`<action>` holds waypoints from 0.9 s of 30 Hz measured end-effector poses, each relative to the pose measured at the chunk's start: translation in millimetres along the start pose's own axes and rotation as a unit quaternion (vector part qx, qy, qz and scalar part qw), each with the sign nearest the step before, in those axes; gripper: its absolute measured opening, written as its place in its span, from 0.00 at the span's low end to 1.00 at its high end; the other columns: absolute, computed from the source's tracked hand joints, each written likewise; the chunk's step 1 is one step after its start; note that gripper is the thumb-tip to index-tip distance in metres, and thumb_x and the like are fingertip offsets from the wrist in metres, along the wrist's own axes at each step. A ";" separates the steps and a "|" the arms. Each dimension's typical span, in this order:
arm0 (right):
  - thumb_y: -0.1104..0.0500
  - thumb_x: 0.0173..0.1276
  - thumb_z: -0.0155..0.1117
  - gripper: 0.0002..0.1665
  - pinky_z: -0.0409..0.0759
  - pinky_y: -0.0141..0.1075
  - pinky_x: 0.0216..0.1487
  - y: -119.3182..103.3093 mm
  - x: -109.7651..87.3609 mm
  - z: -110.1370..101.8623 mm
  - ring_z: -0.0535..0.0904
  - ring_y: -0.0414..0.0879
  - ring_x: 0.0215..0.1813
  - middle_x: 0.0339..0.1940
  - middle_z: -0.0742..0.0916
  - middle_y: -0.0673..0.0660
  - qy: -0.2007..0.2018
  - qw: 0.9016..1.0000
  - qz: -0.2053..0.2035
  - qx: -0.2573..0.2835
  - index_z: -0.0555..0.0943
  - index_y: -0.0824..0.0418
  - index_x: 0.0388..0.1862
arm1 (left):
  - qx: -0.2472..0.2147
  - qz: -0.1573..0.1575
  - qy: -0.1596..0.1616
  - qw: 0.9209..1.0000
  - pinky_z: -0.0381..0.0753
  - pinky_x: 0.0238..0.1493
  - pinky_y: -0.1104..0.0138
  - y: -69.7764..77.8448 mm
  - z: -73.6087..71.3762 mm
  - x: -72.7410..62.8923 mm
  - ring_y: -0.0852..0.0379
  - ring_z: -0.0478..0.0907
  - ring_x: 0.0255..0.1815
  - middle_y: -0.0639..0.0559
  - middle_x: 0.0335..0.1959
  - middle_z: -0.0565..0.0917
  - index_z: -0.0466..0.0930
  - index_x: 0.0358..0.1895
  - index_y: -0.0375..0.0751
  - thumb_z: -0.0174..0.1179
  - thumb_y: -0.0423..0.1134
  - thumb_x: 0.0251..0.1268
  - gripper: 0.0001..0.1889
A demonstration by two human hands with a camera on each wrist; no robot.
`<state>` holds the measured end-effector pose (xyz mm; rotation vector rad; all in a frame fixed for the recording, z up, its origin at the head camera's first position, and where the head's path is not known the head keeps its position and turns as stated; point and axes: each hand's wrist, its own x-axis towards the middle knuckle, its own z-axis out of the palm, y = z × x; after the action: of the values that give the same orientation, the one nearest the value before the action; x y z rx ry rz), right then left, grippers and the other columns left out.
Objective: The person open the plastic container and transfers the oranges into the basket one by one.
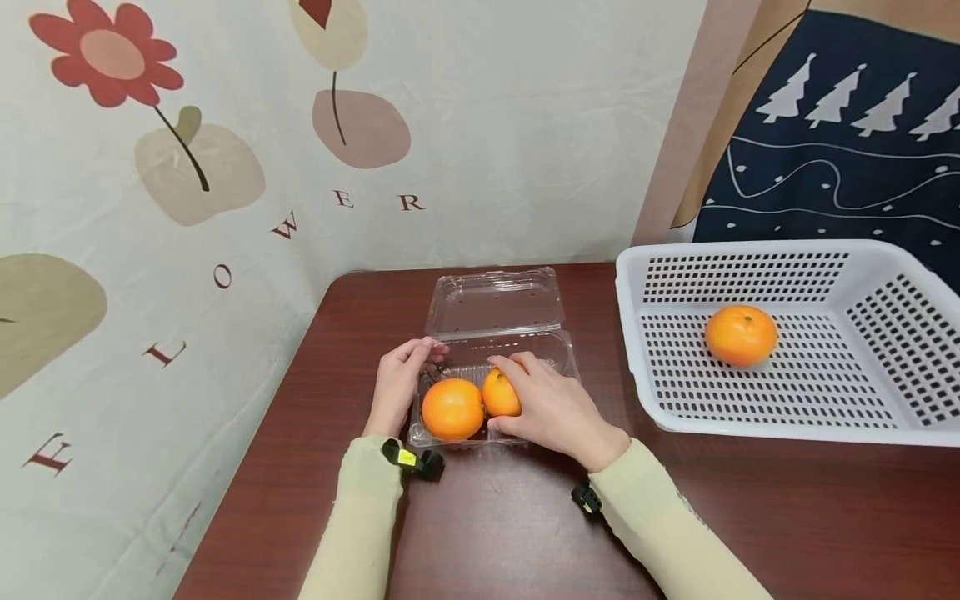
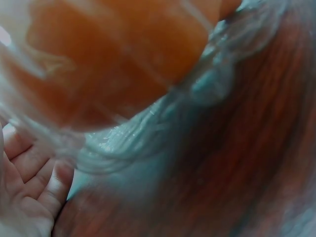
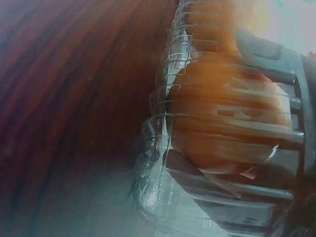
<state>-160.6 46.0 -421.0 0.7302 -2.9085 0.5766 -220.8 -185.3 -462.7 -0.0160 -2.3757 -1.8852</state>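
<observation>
A clear plastic clamshell box [image 1: 495,342] lies on the table with its lid [image 1: 497,300] folded back. Inside its tray, toward the front left, sits one orange [image 1: 453,409]. Just right of it is a second orange [image 1: 500,393], partly covered by my right hand [image 1: 558,408], which grips it with fingers over the far side and thumb at the near side. My left hand [image 1: 397,383] holds the tray's left side, its fingertips at the rim. Through the box wall the right wrist view shows a blurred orange [image 3: 227,118]; in the left wrist view the left fingers [image 2: 37,173] lie beside the plastic.
A white perforated basket [image 1: 637,350] stands to the right, with another orange [image 1: 741,335] in it. The dark red wooden table [image 1: 480,525] ends at a curtain [image 1: 510,150] behind and to the left.
</observation>
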 end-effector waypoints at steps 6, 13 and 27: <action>0.31 0.44 0.64 0.48 0.76 0.41 0.32 0.5 0.5 0.2 0.72 0.43 0.49 0.56 0.70 0.49 -0.001 1.000 0.002 -0.005 0.63 0.44 0.64 | -0.003 0.000 -0.001 1.000 0.77 0.41 0.64 0.4 0.7 0.2 0.54 0.78 0.38 0.50 0.36 0.83 0.82 0.38 0.42 0.52 0.53 0.61 0.19; 0.32 0.43 0.65 0.50 0.76 0.43 0.32 0.2 0.9 0.3 0.72 0.44 0.50 0.58 0.69 0.50 0.001 1.000 0.003 -0.002 0.61 0.44 0.65 | -0.003 0.001 0.002 1.000 0.77 0.40 0.64 0.4 0.7 0.2 0.53 0.78 0.37 0.49 0.36 0.83 0.82 0.38 0.41 0.52 0.53 0.61 0.18; 0.30 0.44 0.62 0.52 0.76 0.41 0.30 -0.9 0.9 0.7 0.73 0.43 0.49 0.57 0.70 0.49 0.005 1.000 0.018 -0.006 0.56 0.44 0.67 | -0.002 0.000 -0.002 1.000 0.77 0.40 0.63 -0.6 -0.2 -0.4 0.53 0.78 0.37 0.50 0.36 0.83 0.82 0.37 0.42 0.52 0.54 0.61 0.19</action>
<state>-160.9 44.6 -421.2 0.6737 -2.9183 0.5654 -220.4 -185.6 -463.3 -0.0201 -2.3737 -1.8923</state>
